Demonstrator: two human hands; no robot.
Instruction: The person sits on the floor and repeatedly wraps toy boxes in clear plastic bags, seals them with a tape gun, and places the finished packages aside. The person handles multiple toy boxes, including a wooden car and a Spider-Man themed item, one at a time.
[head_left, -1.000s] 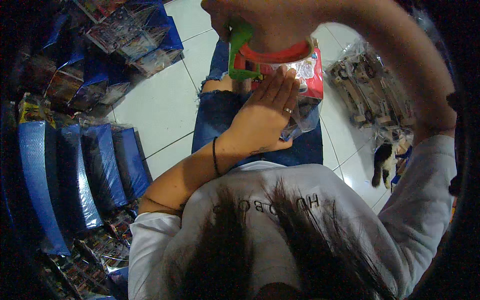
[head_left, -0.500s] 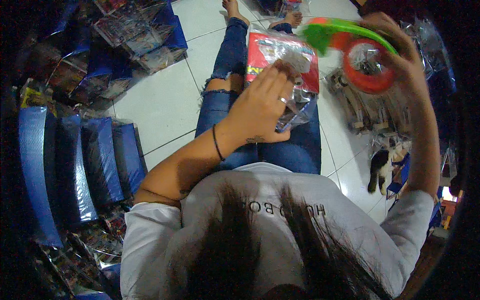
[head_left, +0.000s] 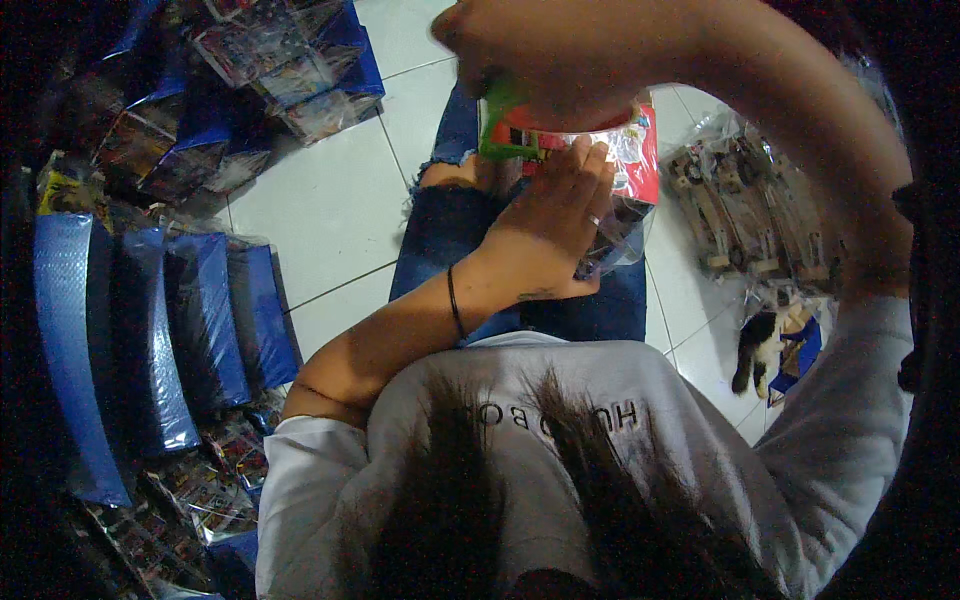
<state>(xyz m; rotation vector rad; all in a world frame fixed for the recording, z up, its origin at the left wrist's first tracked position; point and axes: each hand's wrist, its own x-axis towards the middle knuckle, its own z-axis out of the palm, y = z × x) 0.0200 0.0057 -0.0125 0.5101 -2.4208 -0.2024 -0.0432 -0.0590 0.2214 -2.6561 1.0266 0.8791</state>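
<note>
Across my lap lies a red package in clear plastic wrap (head_left: pixel 645 165). My left hand (head_left: pixel 555 215) rests flat on it with the fingers stretched out, pressing it against my thighs. My right hand (head_left: pixel 570 65) reaches over the package's far edge, closed around a green and red tape dispenser (head_left: pixel 497 135). The dispenser's green end sits at the far left corner of the package. Most of its red part is hidden under my right hand, so I cannot tell whether tape is touching the wrap.
Several blue-backed wrapped packs (head_left: pixel 75 340) stand in a row on the left. A heap of similar packs (head_left: pixel 280 70) lies at the far left. Bagged beige and grey pieces (head_left: pixel 750 205) lie on the right, with a black-and-white cat (head_left: pixel 762 350) close by on the tiled floor (head_left: pixel 320 205).
My right hand has swung the tape dispenser left from the right side to the package's far edge. My left hand has stayed on the package, shifting slightly right.
</note>
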